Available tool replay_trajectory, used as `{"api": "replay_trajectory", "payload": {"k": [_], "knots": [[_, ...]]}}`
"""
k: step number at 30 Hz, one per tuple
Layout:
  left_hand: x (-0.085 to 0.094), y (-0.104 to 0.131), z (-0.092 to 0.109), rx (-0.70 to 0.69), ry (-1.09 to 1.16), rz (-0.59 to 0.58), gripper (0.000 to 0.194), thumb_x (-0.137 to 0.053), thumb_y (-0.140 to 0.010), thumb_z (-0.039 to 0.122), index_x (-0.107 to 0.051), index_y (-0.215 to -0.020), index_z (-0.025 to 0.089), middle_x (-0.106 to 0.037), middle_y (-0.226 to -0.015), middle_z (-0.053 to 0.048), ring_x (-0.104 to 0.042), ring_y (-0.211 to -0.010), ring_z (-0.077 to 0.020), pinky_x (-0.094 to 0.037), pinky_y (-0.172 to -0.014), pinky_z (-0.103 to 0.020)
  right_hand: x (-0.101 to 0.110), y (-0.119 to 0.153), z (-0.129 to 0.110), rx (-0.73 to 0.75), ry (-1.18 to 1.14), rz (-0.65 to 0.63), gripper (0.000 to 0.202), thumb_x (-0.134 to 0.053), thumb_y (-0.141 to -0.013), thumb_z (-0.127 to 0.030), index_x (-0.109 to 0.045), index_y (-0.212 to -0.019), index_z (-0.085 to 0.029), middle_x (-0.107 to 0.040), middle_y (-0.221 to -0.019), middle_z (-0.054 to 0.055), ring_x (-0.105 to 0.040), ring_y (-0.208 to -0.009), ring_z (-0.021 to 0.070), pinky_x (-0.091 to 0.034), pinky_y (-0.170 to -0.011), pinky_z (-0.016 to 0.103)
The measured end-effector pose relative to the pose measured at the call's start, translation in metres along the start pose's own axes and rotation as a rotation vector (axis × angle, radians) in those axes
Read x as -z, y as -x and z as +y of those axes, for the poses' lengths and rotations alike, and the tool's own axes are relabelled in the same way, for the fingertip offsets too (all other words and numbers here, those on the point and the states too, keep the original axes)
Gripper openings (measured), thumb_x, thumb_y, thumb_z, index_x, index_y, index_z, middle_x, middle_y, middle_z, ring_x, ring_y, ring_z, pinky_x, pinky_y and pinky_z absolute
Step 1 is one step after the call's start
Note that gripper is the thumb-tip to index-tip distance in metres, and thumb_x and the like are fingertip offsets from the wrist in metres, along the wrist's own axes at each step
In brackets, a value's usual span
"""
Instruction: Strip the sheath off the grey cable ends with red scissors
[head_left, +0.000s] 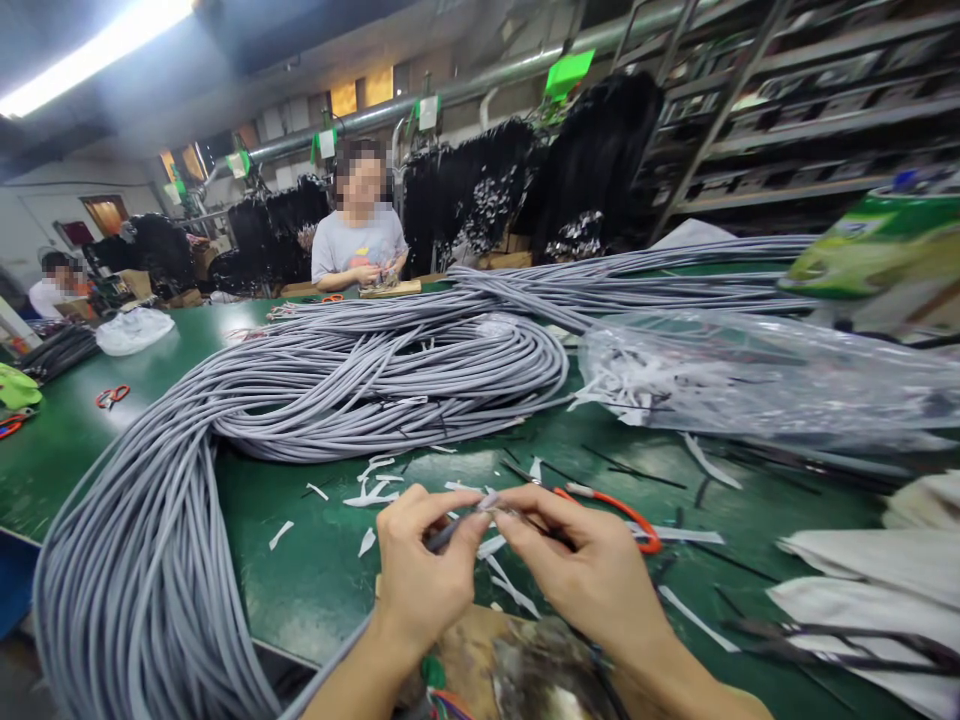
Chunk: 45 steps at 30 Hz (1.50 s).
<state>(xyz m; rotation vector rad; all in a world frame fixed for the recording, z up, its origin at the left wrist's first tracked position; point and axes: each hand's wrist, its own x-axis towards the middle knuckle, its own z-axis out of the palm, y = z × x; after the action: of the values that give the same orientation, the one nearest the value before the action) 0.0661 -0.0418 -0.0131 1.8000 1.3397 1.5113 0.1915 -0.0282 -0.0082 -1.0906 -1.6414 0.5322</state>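
Both of my hands meet above the near edge of the green table. My left hand (pixel 429 560) is closed round a grey cable (pixel 444 537), and its thumb and forefinger pinch near the cable's end. Pressed close to it, my right hand (pixel 577 550) pinches the same spot, where thin light strands or a whitish strip show between the fingertips; the exact piece is too small to make out. Red-handled scissors (pixel 637 525) lie just beyond my right hand. Below the hands is a worn wooden block (pixel 469 655), with several coloured wires (pixel 450 703) beside it.
A large bundle of grey cables (pixel 360 375) covers the table's middle and hangs over its left edge. Paper and black scraps (pixel 367 490) lie about. To the right are a clear plastic bag (pixel 750 375), black pliers (pixel 847 640) and white cloth (pixel 862 600). A person (pixel 360 235) sits opposite.
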Motion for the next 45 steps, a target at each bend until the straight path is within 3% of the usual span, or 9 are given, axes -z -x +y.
{"api": "replay_trajectory", "payload": {"k": [9, 16, 21, 27, 32, 36, 42, 45], "knots": [[0.0, 0.004, -0.003, -0.154, -0.118, 0.001, 0.021, -0.05, -0.081, 0.013, -0.07, -0.088, 0.014, -0.063, -0.07, -0.007, -0.057, -0.063, -0.0144, -0.046, -0.056, -0.023, -0.002, 0.001, 0.0, 0.431, 0.347, 0.151, 0.021, -0.046, -0.077, -0.02, -0.063, -0.066, -0.017, -0.043, -0.035, -0.007, -0.036, -0.029, 0.0063, -0.033, -0.034, 0.018], [0.001, 0.005, -0.005, -0.109, -0.28, -0.09, 0.024, -0.048, -0.076, 0.011, -0.07, -0.084, 0.013, -0.06, -0.066, -0.006, -0.052, -0.051, -0.0131, -0.038, -0.046, -0.024, -0.005, -0.002, 0.001, 0.506, 0.396, 0.125, 0.023, -0.041, -0.079, -0.019, -0.06, -0.066, -0.018, -0.05, -0.038, -0.005, -0.041, -0.028, 0.0065, -0.035, -0.035, 0.018], [0.002, 0.004, -0.002, -0.031, -0.2, -0.005, 0.019, -0.052, -0.074, 0.014, -0.071, -0.074, 0.013, -0.06, -0.062, -0.005, -0.054, -0.054, -0.0131, -0.038, -0.048, -0.022, -0.006, 0.001, 0.002, 0.442, 0.382, 0.078, 0.019, -0.043, -0.078, -0.018, -0.058, -0.068, -0.017, -0.044, -0.037, -0.007, -0.038, -0.028, 0.006, -0.032, -0.034, 0.018], [0.006, -0.001, -0.003, 0.121, -0.033, 0.181, 0.026, -0.05, -0.079, 0.026, -0.067, -0.063, 0.013, -0.056, -0.053, -0.003, -0.048, -0.048, -0.0112, -0.036, -0.046, -0.021, 0.0, 0.003, 0.007, 0.171, 0.228, -0.07, 0.016, -0.044, -0.075, -0.02, -0.053, -0.062, -0.02, -0.031, -0.04, -0.008, -0.03, -0.032, 0.0068, -0.026, -0.034, 0.02], [0.002, -0.001, -0.005, 0.304, 0.125, 0.074, 0.033, -0.048, -0.08, 0.033, -0.065, -0.063, 0.011, -0.054, -0.05, -0.001, -0.044, -0.043, -0.009, -0.031, -0.041, -0.02, 0.0, 0.003, 0.003, 0.012, 0.074, -0.15, 0.017, -0.05, -0.076, -0.032, -0.058, -0.071, -0.018, -0.025, -0.045, -0.009, -0.025, -0.035, 0.0073, -0.021, -0.034, 0.021], [-0.002, 0.0, -0.004, 0.347, 0.129, 0.042, 0.032, -0.05, -0.079, 0.037, -0.061, -0.063, 0.012, -0.044, -0.045, 0.003, -0.036, -0.041, -0.0067, -0.025, -0.039, -0.019, -0.005, 0.006, -0.002, 0.077, 0.076, -0.171, 0.02, -0.058, -0.072, -0.038, -0.056, -0.067, -0.018, -0.022, -0.044, -0.01, -0.02, -0.035, 0.0064, -0.017, -0.033, 0.021], [0.0, -0.005, -0.006, 0.541, 0.441, -0.066, 0.039, -0.05, -0.076, 0.055, -0.049, -0.07, 0.017, -0.045, -0.043, 0.006, -0.037, -0.028, -0.0063, -0.025, -0.03, -0.017, -0.006, 0.01, 0.002, 0.162, 0.063, -0.204, 0.03, -0.048, -0.084, -0.033, -0.052, -0.057, -0.019, -0.031, -0.041, -0.007, -0.026, -0.034, 0.0064, -0.022, -0.033, 0.02], [0.003, -0.007, -0.004, 0.535, 0.518, -0.121, 0.041, -0.05, -0.074, 0.057, -0.048, -0.068, 0.017, -0.044, -0.042, 0.006, -0.037, -0.029, -0.0056, -0.024, -0.031, -0.017, -0.003, 0.007, 0.002, 0.144, 0.053, -0.212, 0.03, -0.046, -0.085, -0.031, -0.054, -0.059, -0.019, -0.038, -0.042, -0.005, -0.03, -0.035, 0.007, -0.023, -0.034, 0.02]]}}
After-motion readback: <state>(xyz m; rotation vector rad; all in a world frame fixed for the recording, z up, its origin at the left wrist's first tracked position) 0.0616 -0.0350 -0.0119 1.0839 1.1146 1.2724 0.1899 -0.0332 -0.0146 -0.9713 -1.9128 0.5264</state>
